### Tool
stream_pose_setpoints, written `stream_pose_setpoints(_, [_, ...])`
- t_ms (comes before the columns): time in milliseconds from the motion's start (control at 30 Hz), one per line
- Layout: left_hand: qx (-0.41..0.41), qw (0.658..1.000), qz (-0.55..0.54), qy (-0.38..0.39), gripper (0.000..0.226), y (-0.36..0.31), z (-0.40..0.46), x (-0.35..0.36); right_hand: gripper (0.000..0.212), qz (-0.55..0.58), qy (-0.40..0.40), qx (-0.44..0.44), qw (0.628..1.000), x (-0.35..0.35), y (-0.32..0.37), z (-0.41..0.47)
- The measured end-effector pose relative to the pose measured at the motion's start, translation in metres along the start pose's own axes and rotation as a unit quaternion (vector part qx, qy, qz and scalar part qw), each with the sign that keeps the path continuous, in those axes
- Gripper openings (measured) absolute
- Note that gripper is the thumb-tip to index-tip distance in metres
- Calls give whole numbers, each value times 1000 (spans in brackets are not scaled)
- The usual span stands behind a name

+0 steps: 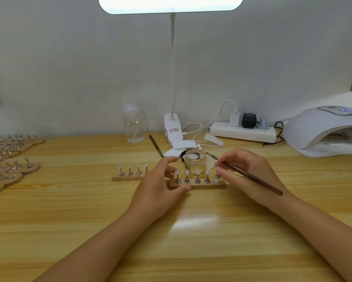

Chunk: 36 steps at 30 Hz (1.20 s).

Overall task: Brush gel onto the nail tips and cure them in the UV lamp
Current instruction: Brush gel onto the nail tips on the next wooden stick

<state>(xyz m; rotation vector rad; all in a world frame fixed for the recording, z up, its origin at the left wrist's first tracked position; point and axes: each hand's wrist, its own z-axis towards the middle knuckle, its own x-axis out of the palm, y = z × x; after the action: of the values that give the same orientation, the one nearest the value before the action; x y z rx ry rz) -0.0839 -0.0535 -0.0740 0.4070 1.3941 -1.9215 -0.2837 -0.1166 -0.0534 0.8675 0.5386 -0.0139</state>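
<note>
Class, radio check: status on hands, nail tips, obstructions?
Left hand steadies wooden holder. Right hand grips brush, pinches end stand. Glass jar close behind. UV lamp far right.

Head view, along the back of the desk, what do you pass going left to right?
Stacked wooden holders → spray bottle → desk lamp clip → power strip → UV lamp.
</note>
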Motion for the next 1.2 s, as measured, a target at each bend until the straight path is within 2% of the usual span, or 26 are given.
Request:
stream_pose_setpoints(267, [-15, 999, -15, 27, 52, 4, 2, -1, 19, -15, 15, -11, 1000, 2, -5, 0])
stream_pose_setpoints(500, [-11, 999, -43, 16, 48, 3, 2, -2, 21, -44, 29, -22, 998, 2, -7, -2])
stream_pose_setpoints(600, [0, 999, -54, 2, 46, 0, 2, -2, 19, -72, 6, -28, 997, 3, -6, -2])
stream_pose_setpoints(667, [10, 998, -66, -8, 46, -2, 1, -2, 13, -87, -47, -47, 994, 4, -1, -2])
stream_pose_setpoints(733, [21, 997, -69, -15, 44, -3, 1, -2, 9, -53, -104, -65, 991, 6, 8, -3])
stream_pose_setpoints(767, [28, 997, -67, -18, 42, -4, 1, -2, 16, -23, -121, -71, 990, 9, 12, -4])
stream_pose_setpoints(900, [59, 996, -60, -20, 29, -5, 1, -2, 32, 52, -102, -95, 989, 29, 26, -8])
stream_pose_setpoints(1000, [68, 996, -55, -15, 21, -5, 1, -2, 38, -16, -87, -125, 988, 40, 28, -8])
stream_pose_setpoints(1200, [73, 996, -49, -25, 28, -5, 2, -1, 39, -106, -93, -158, 977, 45, 23, -8])
